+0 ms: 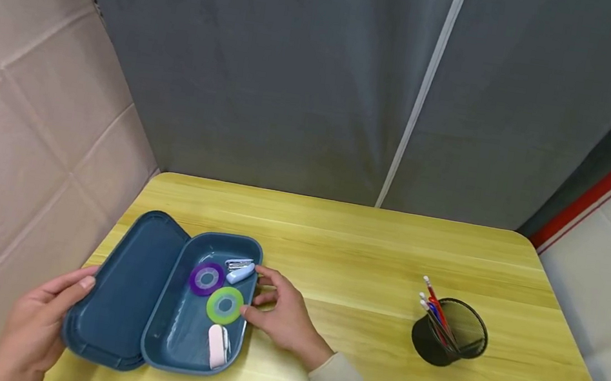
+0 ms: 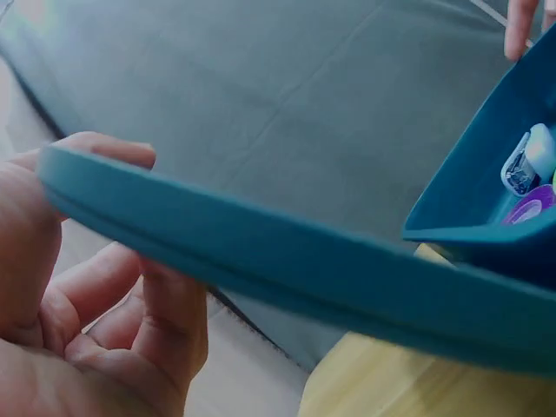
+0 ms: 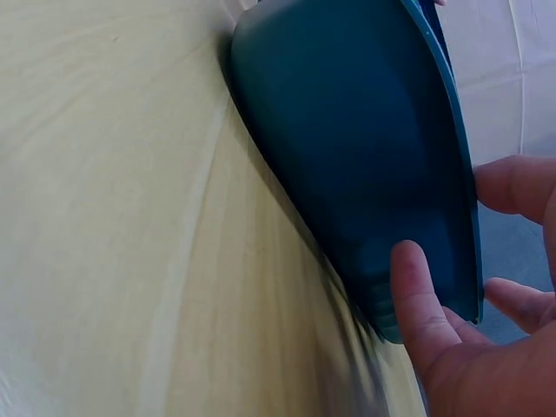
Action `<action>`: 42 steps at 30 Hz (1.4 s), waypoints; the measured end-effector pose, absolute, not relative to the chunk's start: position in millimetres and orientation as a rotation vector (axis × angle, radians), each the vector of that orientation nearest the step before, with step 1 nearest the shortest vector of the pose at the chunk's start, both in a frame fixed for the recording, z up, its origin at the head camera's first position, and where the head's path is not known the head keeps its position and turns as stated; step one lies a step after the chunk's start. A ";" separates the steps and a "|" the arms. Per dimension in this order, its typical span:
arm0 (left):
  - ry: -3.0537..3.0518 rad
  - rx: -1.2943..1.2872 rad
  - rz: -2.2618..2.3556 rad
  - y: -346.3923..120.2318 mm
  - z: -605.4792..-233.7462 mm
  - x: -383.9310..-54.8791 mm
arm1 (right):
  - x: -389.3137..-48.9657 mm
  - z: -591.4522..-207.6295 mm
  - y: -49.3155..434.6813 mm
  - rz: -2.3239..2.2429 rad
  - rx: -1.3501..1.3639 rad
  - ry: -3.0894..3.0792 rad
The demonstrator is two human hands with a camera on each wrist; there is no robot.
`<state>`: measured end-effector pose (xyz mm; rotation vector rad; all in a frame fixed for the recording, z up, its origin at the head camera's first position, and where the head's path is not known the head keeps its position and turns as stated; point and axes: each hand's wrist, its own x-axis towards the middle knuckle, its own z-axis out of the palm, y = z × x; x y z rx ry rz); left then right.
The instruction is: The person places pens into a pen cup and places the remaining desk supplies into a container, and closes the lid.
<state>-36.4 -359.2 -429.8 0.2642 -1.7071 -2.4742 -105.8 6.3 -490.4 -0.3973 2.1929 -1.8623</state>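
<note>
A blue plastic box (image 1: 174, 328) stands on the left of the table, its lid (image 1: 126, 295) swung out to the left. My left hand (image 1: 44, 316) grips the lid's outer edge, thumb on top and fingers underneath; the left wrist view shows this lid edge-on. On the box's right side, my right hand (image 1: 285, 314) holds the rim with thumb and index finger, while another finger (image 3: 413, 282) touches the outer wall. Inside lie a purple tape roll (image 1: 194, 276), a green tape roll (image 1: 213, 314), a light-blue stapler (image 1: 240, 272) and a pale pink stapler (image 1: 215, 347).
A black mesh pen cup (image 1: 427, 344) with pencils and other slim items stands on the right of the wooden table (image 1: 367, 251). Grey curtain (image 1: 297, 85) hangs behind the far edge. Pale walls flank both sides.
</note>
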 end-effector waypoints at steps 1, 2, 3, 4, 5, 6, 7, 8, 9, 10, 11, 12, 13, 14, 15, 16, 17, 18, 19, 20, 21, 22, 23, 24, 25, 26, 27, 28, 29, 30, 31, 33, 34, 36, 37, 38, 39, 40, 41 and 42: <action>-1.707 0.285 -2.444 -355.1 -428.3 -36.8 | -105.9 -490.5 6.4 -1.863 -0.396 2.192; -1.710 0.310 -2.413 -351.1 -426.5 -37.1 | -106.0 -490.5 6.4 -1.863 -0.396 2.194; -1.711 0.336 -2.381 -347.0 -424.6 -37.1 | -106.1 -490.3 6.5 -1.860 -0.393 2.199; -1.719 0.368 -2.349 -342.8 -422.6 -37.1 | -106.1 -489.8 6.8 -1.861 -0.391 2.204; -1.727 0.396 -2.313 -338.6 -420.6 -37.3 | -106.1 -489.0 7.1 -1.857 -0.382 2.214; -1.733 0.425 -2.281 -334.6 -418.2 -37.4 | -106.1 -487.9 7.5 -1.855 -0.370 2.223; -1.743 0.460 -2.246 -330.4 -415.7 -37.6 | -106.1 -486.3 8.0 -1.856 -0.360 2.234; -1.750 0.484 -2.218 -326.6 -413.2 -37.7 | -106.1 -484.6 8.5 -1.860 -0.350 2.248; -1.767 0.507 -2.178 -322.4 -410.8 -38.0 | -106.1 -482.6 9.0 -1.870 -0.338 2.257; -1.784 0.527 -2.142 -318.3 -408.5 -38.7 | -106.2 -480.3 9.7 -1.887 -0.330 2.260; -1.799 0.541 -2.109 -314.3 -406.4 -39.3 | -106.4 -478.0 10.2 -1.902 -0.324 2.264; -1.815 0.558 -2.074 -310.3 -404.4 -40.0 | -106.8 -475.8 10.6 -1.921 -0.329 2.265; -1.832 0.564 -2.040 -306.7 -402.7 -40.4 | -107.2 -473.7 10.7 -1.941 -0.340 2.265; -1.843 0.562 -2.015 -303.4 -401.3 -40.8 | -107.6 -471.4 10.8 -1.960 -0.352 2.261; -1.859 0.564 -1.991 -300.2 -400.0 -41.0 | -107.9 -469.2 10.8 -1.977 -0.363 2.251; -1.866 0.560 -1.982 -297.6 -399.0 -41.0 | -108.2 -467.0 10.7 -1.990 -0.378 2.241; -1.877 0.553 -1.973 -295.3 -398.1 -40.9 | -108.3 -465.0 10.4 -2.000 -0.393 2.236; -1.891 0.546 -1.964 -293.0 -397.2 -40.8 | -108.3 -462.9 10.1 -2.005 -0.407 2.231; -1.904 0.536 -1.962 -290.7 -396.3 -40.5 | -108.3 -460.6 9.8 -2.011 -0.415 2.222; -1.919 0.531 -1.959 -288.1 -395.4 -40.4 | -108.1 -458.2 9.5 -2.018 -0.421 2.207; -1.941 0.523 -1.953 -285.5 -394.4 -40.3 | -107.9 -456.0 9.1 -2.024 -0.424 2.191; -1.960 0.514 -1.950 -282.5 -393.4 -40.4 | -107.6 -453.5 8.6 -2.026 -0.423 2.177; -1.983 0.509 -1.942 -279.4 -392.2 -40.6 | -107.3 -450.9 8.2 -2.030 -0.422 2.159; -2.002 0.504 -1.936 -276.2 -391.0 -40.7 | -107.2 -448.3 7.7 -2.034 -0.424 2.142; -2.019 0.499 -1.930 -272.8 -389.6 -40.9 | -107.0 -446.0 7.1 -2.039 -0.424 2.122; -2.038 0.497 -1.919 -269.3 -388.4 -41.1 | -107.0 -443.6 6.4 -2.045 -0.427 2.102; -2.057 0.495 -1.912 -265.8 -387.2 -41.3 | -107.0 -441.5 5.5 -2.048 -0.430 2.085; -2.077 0.494 -1.900 -262.6 -386.3 -41.4 | -107.1 -439.4 4.4 -2.055 -0.433 2.067; -2.098 0.492 -1.890 -259.3 -385.5 -41.5 | -107.3 -437.7 3.1 -2.068 -0.442 2.044; -2.121 0.490 -1.877 -256.0 -385.1 -41.6 | -107.4 -436.2 1.8 -2.080 -0.446 2.023; -2.137 0.487 -1.870 -252.7 -384.9 -41.8 | -107.7 -434.8 0.2 -2.093 -0.445 1.999; -2.184 0.482 -1.844 -246.5 -384.9 -41.8 | -108.0 -432.7 -2.9 -2.124 -0.437 1.931; -2.212 0.478 -1.829 -243.7 -385.3 -42.1 | -108.3 -431.9 -4.4 -2.137 -0.430 1.897; -2.267 0.471 -1.799 -237.2 -385.2 -42.2 | -109.0 -430.6 -6.9 -2.157 -0.414 1.831; -2.298 0.470 -1.780 -233.9 -384.7 -42.3 | -109.4 -429.9 -8.1 -2.167 -0.406 1.793; -2.333 0.470 -1.753 -230.8 -384.3 -42.5 | -109.6 -429.4 -9.1 -2.176 -0.396 1.756; -2.360 0.470 -1.732 -227.7 -383.9 -42.7 | -110.0 -429.0 -10.3 -2.186 -0.387 1.721; -2.384 0.472 -1.717 -224.9 -383.6 -42.8 | -110.3 -428.6 -11.5 -2.193 -0.370 1.690; -2.404 0.473 -1.704 -222.0 -382.9 -42.7 | -110.5 -428.2 -13.0 -2.204 -0.351 1.651; -2.421 0.477 -1.698 -219.5 -382.6 -42.9 | -110.6 -428.0 -14.7 -2.215 -0.330 1.608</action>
